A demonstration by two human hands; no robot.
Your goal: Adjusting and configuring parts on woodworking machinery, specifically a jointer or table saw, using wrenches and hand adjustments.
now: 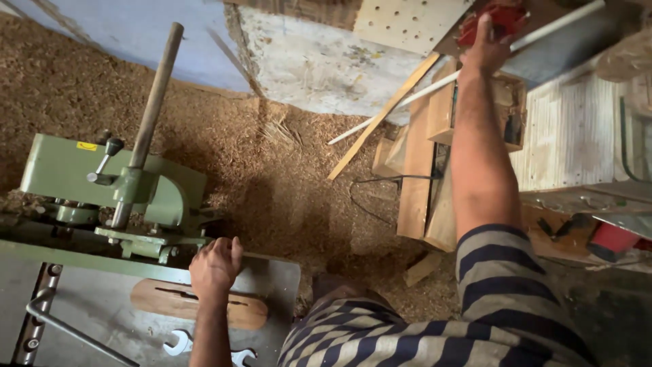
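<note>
My right hand (487,49) reached a red tool (494,19), grip unclear, at upper right; my left hand (216,264) clamped the grey machine table (102,312) edge at lower left.

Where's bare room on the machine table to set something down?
Free: grey table top between the metal bar and the wooden insert. Crowded: near edge by the spanner, and the back edge, gripped by the left hand.

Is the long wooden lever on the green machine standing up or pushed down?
Up: the lever rises steeply from the green machine; neither hand touches it.
</note>
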